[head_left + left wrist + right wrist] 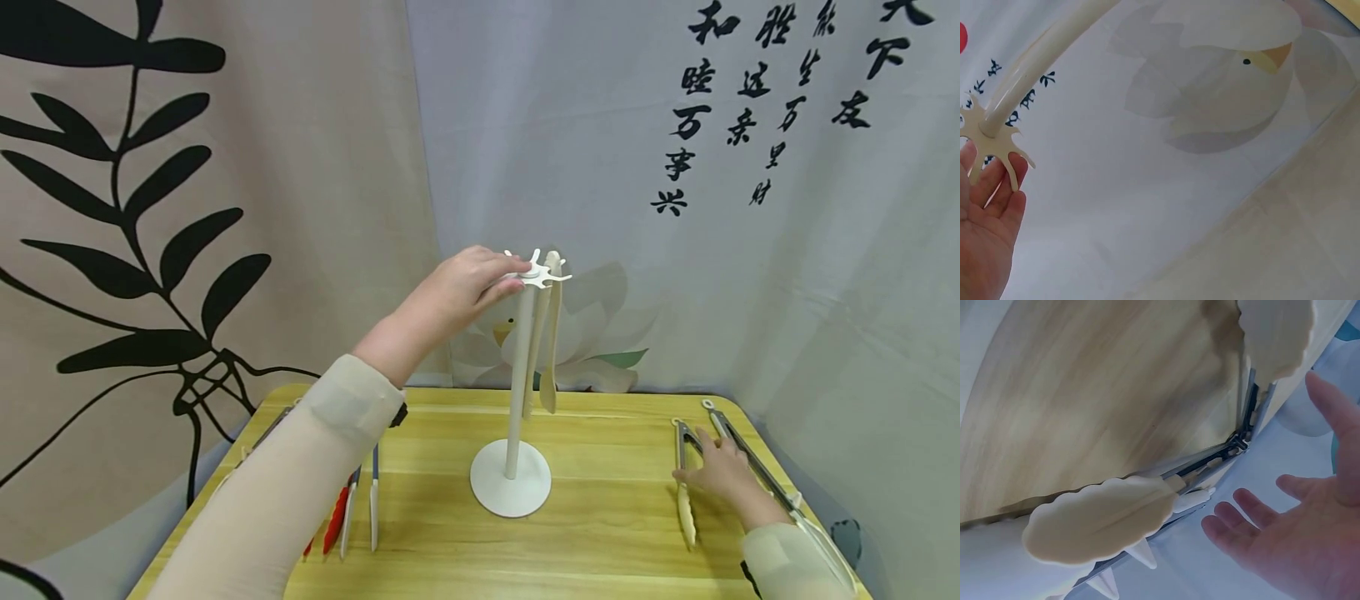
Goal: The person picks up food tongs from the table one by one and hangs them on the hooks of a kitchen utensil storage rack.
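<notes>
A white utensil stand (517, 375) with a round base and a star-shaped hook top stands mid-table. My left hand (480, 283) holds the edge of that hook top, fingers above and thumb at the side. In the left wrist view the left hand (991, 219) has its fingers against the prongs. Cream utensils (552, 350) hang from the hooks on the far right side. Over at the right, my right hand (723, 475) hovers with spread fingers by spread tongs (684, 500) with scalloped cream tips. The right wrist view shows the right hand (1297, 525) apart from the tongs (1104, 519).
Another long metal utensil (757, 467) with pale ends lies along the table's right edge. Left, partly behind my left arm, are a red-ended utensil (337, 517) and a white-and-blue one (374, 500). A printed curtain (570, 125) hangs behind the wooden table (615, 517).
</notes>
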A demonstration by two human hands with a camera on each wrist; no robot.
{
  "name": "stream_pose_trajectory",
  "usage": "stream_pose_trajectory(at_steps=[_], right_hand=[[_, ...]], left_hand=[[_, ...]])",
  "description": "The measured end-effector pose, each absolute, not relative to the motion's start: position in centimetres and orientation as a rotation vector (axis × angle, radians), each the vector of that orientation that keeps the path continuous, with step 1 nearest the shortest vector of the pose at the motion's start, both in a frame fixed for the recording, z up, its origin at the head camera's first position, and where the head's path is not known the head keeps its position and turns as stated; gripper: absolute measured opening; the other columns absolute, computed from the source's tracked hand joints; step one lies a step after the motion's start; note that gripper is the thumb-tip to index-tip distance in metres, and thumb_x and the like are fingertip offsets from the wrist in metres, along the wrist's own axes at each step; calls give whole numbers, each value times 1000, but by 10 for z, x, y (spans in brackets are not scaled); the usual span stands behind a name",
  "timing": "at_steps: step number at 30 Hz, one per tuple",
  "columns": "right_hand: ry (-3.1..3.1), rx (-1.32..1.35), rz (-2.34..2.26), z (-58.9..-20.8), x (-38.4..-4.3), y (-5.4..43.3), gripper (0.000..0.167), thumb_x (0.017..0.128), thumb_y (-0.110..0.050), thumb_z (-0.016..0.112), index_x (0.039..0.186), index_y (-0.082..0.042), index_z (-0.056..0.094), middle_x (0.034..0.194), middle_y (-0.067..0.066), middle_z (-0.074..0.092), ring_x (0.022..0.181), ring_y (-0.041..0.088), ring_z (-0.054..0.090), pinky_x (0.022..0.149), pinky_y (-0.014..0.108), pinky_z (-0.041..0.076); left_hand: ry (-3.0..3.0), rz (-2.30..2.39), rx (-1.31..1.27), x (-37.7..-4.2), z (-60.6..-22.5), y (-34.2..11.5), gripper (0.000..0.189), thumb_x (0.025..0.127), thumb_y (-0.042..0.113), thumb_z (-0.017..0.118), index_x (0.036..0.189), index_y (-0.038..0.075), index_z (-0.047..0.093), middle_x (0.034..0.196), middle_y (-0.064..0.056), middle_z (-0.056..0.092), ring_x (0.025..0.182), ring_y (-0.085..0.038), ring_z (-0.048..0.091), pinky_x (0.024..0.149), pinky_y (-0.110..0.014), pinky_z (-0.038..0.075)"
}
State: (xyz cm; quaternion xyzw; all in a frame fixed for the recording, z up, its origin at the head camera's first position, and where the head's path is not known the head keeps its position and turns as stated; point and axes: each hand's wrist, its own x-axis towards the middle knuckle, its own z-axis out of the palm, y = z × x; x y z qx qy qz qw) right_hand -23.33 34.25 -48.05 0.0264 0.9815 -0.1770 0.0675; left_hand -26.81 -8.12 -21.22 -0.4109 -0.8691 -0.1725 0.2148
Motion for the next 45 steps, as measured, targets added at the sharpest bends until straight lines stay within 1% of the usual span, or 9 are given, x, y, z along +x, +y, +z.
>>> stream_pose_trajectory(at_steps=[6,10,16,22,30,34,40,45], right_hand=[[2903,122,-521,-484,-240,345,106,80,-54,68,145,11,14,131,47,19,117,69,20,91,72,30],[2883,129,-512,-486,-243,347,105,81,-52,68,144,13,14,130,48,19,116,69,20,92,72,29],[2845,149,-529,-488,-247,350,110,79,-56,67,143,15,12,130,50,17,116,70,17,94,73,27],[2819,155,-541,-489,-246,352,110,80,-55,67,142,17,12,131,52,12,117,71,14,94,75,25],[2803,166,-567,-490,-245,354,117,75,-63,67,142,16,13,133,52,9,119,71,10,95,76,23],[2775,184,-532,-491,-246,354,121,72,-68,66,141,17,13,133,53,9,122,70,9,96,75,24],[2715,198,-519,-492,-246,354,127,70,-73,63,140,19,12,129,56,9,120,72,10,93,76,25],[2716,212,-541,-493,-247,354,122,72,-67,66,140,18,13,126,56,12,117,72,17,91,75,29]], left_hand=[[-2378,-458,-1133,-268,-212,-80,35,95,28,56,127,14,61,126,-4,62,117,-22,55,103,-35,41],[-2371,-430,-1097,-264,-211,-78,34,94,31,58,124,16,63,122,-3,64,113,-21,57,100,-33,44],[-2354,-381,-1053,-261,-209,-72,33,92,34,60,118,16,66,114,-1,68,105,-19,60,93,-32,48],[-2354,-365,-1022,-261,-209,-70,32,91,35,61,116,16,67,110,-1,69,100,-19,61,88,-32,50],[-2354,-298,-937,-258,-210,-66,32,90,39,60,113,18,68,101,2,72,91,-18,61,78,-32,52],[-2346,-299,-922,-258,-211,-65,31,90,39,61,112,19,68,97,3,72,87,-17,60,75,-31,52],[-2334,-321,-907,-257,-213,-63,30,90,38,61,111,18,68,95,2,72,87,-18,60,73,-31,52],[-2324,-343,-902,-255,-214,-61,31,90,37,61,112,17,68,96,2,72,89,-18,61,74,-31,52]])
